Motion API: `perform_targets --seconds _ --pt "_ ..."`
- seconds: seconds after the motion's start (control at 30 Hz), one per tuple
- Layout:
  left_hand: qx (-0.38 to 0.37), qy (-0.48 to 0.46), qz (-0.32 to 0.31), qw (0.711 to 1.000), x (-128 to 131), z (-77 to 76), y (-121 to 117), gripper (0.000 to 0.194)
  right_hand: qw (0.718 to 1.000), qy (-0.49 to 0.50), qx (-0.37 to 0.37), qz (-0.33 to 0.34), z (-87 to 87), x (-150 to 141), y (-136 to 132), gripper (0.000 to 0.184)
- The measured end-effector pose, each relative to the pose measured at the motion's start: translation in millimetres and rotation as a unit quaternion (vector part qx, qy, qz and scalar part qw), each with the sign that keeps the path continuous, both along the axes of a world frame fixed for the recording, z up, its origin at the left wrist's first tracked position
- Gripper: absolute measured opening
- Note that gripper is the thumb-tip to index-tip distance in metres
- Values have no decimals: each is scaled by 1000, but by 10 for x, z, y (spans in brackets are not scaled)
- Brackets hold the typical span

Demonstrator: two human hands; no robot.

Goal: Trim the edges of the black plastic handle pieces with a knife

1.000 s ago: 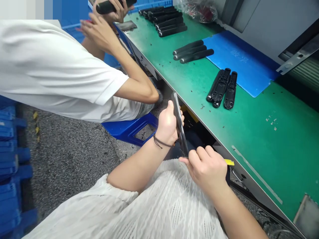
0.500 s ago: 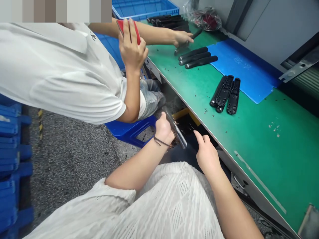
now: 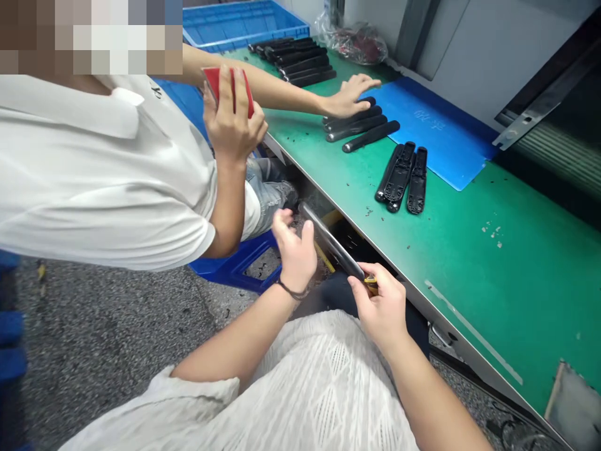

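Between my hands, above my lap, is a long black plastic shell (image 3: 331,243) with rounded ends. My right hand (image 3: 382,307) pinches its near end between thumb and fingers. A small yellow item (image 3: 370,283) shows at those fingers; its kind is unclear. My left hand (image 3: 298,254) is beside the shell's far half, off it, with thumb and fingers apart. On the green bench (image 3: 451,244) lie several similar black shells (image 3: 416,180), some with the ribbed hollow side up.
A co-worker at my left holds a red pad (image 3: 220,84) and reaches over more black shells (image 3: 370,136). Behind are a blue bin (image 3: 244,28), stacked shells (image 3: 305,62), a plastic bag (image 3: 352,44) and a blue sheet (image 3: 436,131). A blue stool (image 3: 235,266) stands below.
My left hand has let go of the shell and opened. My right hand has moved in and taken the shell's near end. The co-worker's far hand has shifted over the nearer shells.
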State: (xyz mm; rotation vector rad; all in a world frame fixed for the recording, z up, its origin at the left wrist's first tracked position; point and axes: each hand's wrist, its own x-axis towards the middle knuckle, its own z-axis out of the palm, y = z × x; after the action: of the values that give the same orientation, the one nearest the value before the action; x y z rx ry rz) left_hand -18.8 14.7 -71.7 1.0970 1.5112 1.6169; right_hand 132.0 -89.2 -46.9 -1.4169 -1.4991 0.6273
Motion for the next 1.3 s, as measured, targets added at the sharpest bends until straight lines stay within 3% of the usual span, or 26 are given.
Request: perform_targets --seconds 0.03,0.1,0.17,0.2,0.43,0.5,0.6,0.67,0.73,0.87,0.93,1.03,1.3 --pt "82 113 -3 990 -34 15 -71 54 1000 -11 7 9 27 33 -26 14" --pt "214 290 -100 928 -87 53 -190 46 999 -33 28 31 80 70 -85 16" --pt "286 362 -229 857 -110 82 -251 27 997 -41 58 24 123 72 -142 20" --pt "301 372 -261 838 -112 89 -260 27 996 -42 75 10 139 67 -166 20" --pt "315 353 -216 854 -139 77 -234 39 966 -114 230 -20 153 100 -139 21" --pt "312 331 -220 863 -163 86 -247 41 972 -138 184 -42 134 146 -42 27" --pt "292 323 -224 872 -195 109 -264 46 977 -207 33 -37 131 226 97 46" --pt "289 328 -238 867 -216 127 -267 46 975 -220 -2 7 176 272 126 37" --pt "299 328 -260 857 -239 144 -266 45 972 -226 21 66 266 300 93 24" --pt "315 325 -297 841 -277 195 -267 44 946 -267 57 174 482 296 -39 23" --pt "313 333 -318 831 -277 237 -265 46 938 -271 48 210 541 270 -70 39" --pt "313 352 -344 812 -252 304 -257 47 933 -284 25 218 553 235 -56 62" --pt "301 354 -353 812 -187 337 -285 42 926 -316 67 196 530 262 -22 56"
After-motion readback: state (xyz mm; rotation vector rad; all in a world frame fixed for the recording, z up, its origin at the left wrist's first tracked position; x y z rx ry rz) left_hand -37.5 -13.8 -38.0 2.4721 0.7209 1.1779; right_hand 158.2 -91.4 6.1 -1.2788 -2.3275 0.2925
